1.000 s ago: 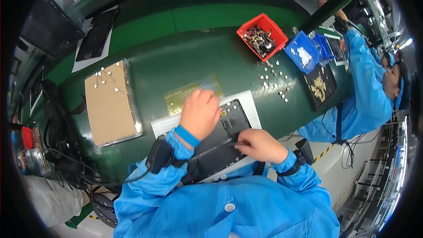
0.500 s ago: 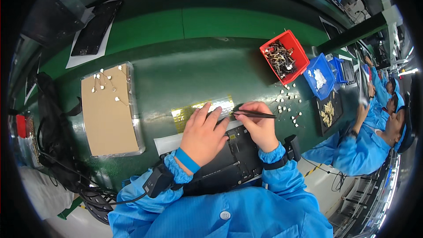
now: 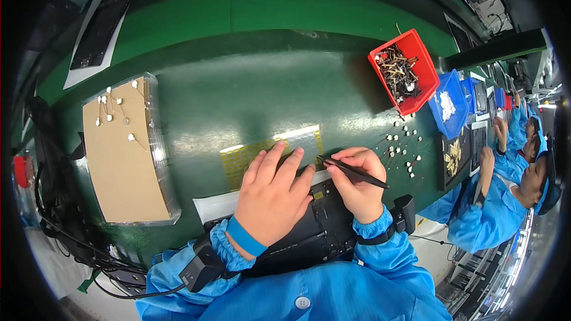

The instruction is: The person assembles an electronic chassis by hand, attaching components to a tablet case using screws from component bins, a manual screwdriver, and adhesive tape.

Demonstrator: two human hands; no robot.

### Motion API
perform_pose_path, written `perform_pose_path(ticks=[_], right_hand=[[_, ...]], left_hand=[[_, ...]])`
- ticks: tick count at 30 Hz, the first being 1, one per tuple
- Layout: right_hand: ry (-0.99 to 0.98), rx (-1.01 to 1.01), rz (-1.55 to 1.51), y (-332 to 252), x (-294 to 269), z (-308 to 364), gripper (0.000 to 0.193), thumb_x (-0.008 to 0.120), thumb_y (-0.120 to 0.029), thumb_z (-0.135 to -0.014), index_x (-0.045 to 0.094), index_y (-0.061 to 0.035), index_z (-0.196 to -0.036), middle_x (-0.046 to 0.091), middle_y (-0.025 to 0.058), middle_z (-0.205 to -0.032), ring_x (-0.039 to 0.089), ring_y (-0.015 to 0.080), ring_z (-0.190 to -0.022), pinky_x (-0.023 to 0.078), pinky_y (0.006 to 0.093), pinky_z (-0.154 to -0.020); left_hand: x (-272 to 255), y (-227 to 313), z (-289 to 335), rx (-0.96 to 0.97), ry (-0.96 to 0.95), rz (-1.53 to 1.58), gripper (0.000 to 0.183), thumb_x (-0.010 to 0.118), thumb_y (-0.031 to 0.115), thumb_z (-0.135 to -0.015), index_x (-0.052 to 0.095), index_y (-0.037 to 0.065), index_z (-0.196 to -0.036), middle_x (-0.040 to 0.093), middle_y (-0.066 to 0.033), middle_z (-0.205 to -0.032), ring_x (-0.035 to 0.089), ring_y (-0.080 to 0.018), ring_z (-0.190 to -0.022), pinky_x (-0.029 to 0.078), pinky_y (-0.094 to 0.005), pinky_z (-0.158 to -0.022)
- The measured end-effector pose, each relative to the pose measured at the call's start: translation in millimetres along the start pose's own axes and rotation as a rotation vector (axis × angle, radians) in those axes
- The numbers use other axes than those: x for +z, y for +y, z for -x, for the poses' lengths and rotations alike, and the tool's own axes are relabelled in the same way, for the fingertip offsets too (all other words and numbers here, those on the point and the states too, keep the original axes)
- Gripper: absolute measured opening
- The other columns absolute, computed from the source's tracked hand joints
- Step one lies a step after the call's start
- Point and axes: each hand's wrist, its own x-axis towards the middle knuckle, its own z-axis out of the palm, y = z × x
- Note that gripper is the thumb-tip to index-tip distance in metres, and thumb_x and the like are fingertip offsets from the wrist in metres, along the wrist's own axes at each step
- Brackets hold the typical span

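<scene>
My left hand [image 3: 275, 199] lies with its fingers stretched out over a thin sheet of small yellow pieces [image 3: 234, 163], fingertips on its lower part. In my right hand [image 3: 363, 193] is a pair of black tweezers [image 3: 364, 177], pinched between thumb and fingers. The tips point at the right end of the sheet; whether they grip a piece is too small to tell. Below both hands, close to my body, is a flat black device part [image 3: 324, 217] on white paper [image 3: 213, 207], partly hidden by my left hand and arm.
At left is a cardboard-covered tray [image 3: 122, 166] with several white-headed wires. At right stand a red bin [image 3: 423, 74] of small parts, a blue bin [image 3: 457, 116] of white pieces and a black tray [image 3: 443, 166] of yellowish pieces. Loose white-headed wires [image 3: 410, 160] lie nearby. A co-worker [image 3: 488, 214] sits at right.
The whole view has shifted slightly. The tweezers' rear end has swung downward, and their tips have stayed by the sheet's right end. My left hand remains flat on the sheet.
</scene>
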Motion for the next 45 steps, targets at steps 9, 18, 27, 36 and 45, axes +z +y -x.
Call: perform_pose_path(ticks=[9, 18, 27, 36, 45], right_hand=[[0.006, -0.003, 0.039, 0.9, 0.8, -0.6, 0.021, 0.067, 0.008, -0.07, 0.05, 0.0016, -0.081, 0.06, 0.0166, -0.088, 0.063, 0.02, -0.078, 0.052, 0.0288, -0.068], [0.017, 0.061, -0.123, -3.4, 0.3, 1.3, 0.018, 0.062, 0.012, -0.074, 0.05, 0.0025, -0.084, 0.058, 0.0169, -0.092, 0.062, 0.0211, -0.082, 0.053, 0.031, -0.073], [0.019, 0.263, -0.513, -38.3, 1.3, 30.6, 0.022, 0.06, 0.014, -0.076, 0.046, 0.0031, -0.089, 0.056, 0.0173, -0.096, 0.062, 0.0235, -0.086, 0.054, 0.0338, -0.077], [-0.016, 0.374, -0.362, -34.0, 16.2, 45.0, 0.022, 0.067, 0.009, -0.074, 0.05, 0.0009, -0.086, 0.059, 0.012, -0.092, 0.059, 0.0136, -0.083, 0.05, 0.0238, -0.072], [0.026, 0.4, -0.308, -34.1, 18.3, 45.0, 0.021, 0.067, 0.01, -0.073, 0.05, 0.0011, -0.084, 0.06, 0.0128, -0.089, 0.059, 0.0144, -0.081, 0.05, 0.0245, -0.071]], left_hand=[[-0.3, -0.9, -0.7, -0.012, -0.01, 0.001, 0.049, 0.072, 0.022, -0.062, 0.061, 0.013, -0.109, 0.049, -0.0101, -0.122, 0.04, -0.0338, -0.119, 0.036, -0.0485, -0.095], [-2.7, 0.0, -1.1, -0.011, -0.01, 0.011, 0.049, 0.072, 0.022, -0.062, 0.061, 0.012, -0.108, 0.049, -0.0105, -0.121, 0.04, -0.0341, -0.119, 0.036, -0.0487, -0.095], [-21.2, 1.5, 1.9, -0.017, 0.092, 0.083, 0.043, 0.073, 0.012, -0.059, 0.061, 0.006, -0.099, 0.053, -0.0114, -0.112, 0.047, -0.0338, -0.109, 0.042, -0.042, -0.088], [-18.6, -14.8, 32.0, -0.034, 0.09, 0.174, 0.016, 0.07, 0.004, -0.062, 0.062, 0.004, -0.076, 0.054, -0.0077, -0.077, 0.054, -0.0265, -0.073, 0.046, -0.0359, -0.063], [-10.8, -19.6, 32.9, 0.002, 0.131, 0.173, 0.016, 0.069, 0.002, -0.062, 0.062, 0.004, -0.075, 0.054, -0.0076, -0.076, 0.053, -0.0268, -0.07, 0.045, -0.0364, -0.06]])
